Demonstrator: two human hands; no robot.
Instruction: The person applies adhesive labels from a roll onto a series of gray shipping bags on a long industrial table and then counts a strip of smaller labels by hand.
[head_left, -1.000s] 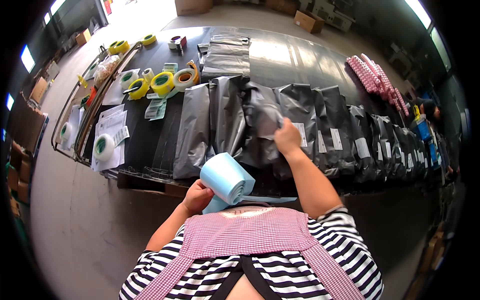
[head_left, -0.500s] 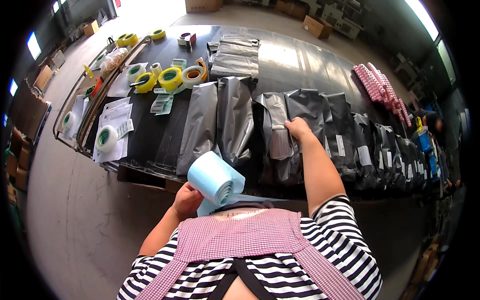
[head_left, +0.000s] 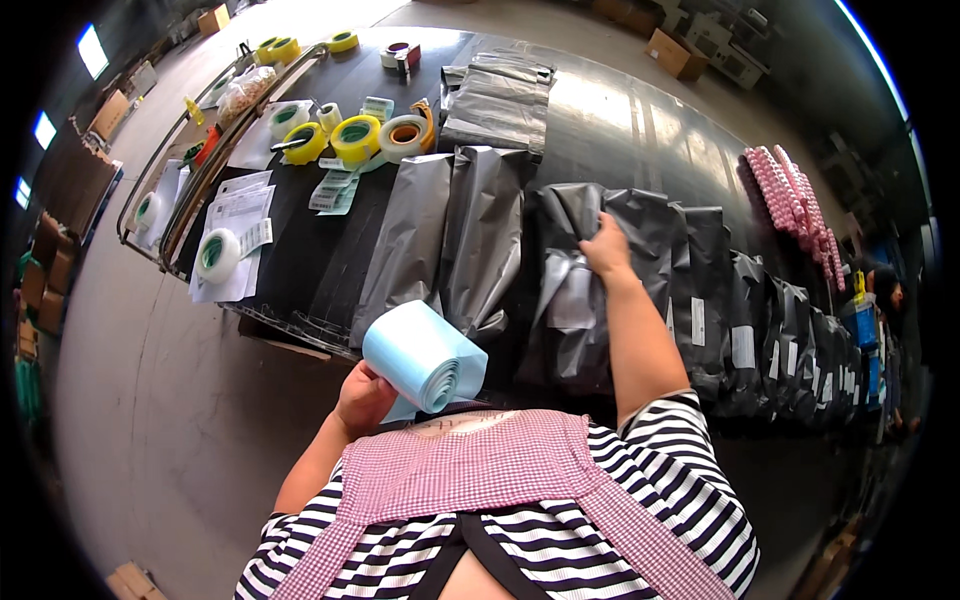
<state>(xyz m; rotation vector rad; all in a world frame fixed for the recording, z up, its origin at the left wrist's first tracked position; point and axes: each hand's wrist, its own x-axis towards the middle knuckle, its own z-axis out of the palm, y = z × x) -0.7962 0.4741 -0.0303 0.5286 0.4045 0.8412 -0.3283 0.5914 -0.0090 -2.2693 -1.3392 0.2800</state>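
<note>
My left hand (head_left: 364, 400) is closed on the edge of a thick roll of light blue label paper (head_left: 410, 350), held in front of my apron at the table's near edge. My right hand (head_left: 607, 250) rests on a grey plastic mailing bag (head_left: 575, 215), thumb and fingers apart. Just below that hand, a pale label (head_left: 572, 300) lies on the bag. Left of it are two more grey bags, a crumpled one (head_left: 485, 240) and a smoother one (head_left: 405, 240). To the right, a row of similar bags (head_left: 700, 260) with white labels overlaps along the table.
Tape rolls (head_left: 356, 138), printed papers (head_left: 235, 220) and a white roll (head_left: 218, 255) sit at the table's left. Flat grey bags (head_left: 500, 105) are stacked farther back. Pink-and-white checked cloth (head_left: 785, 195) lies at the right. A metal rail (head_left: 240, 140) borders the left side.
My right hand has moved from the label's top edge up onto the bag above it. The left hand still holds the blue roll. The whole view has shifted slightly.
</note>
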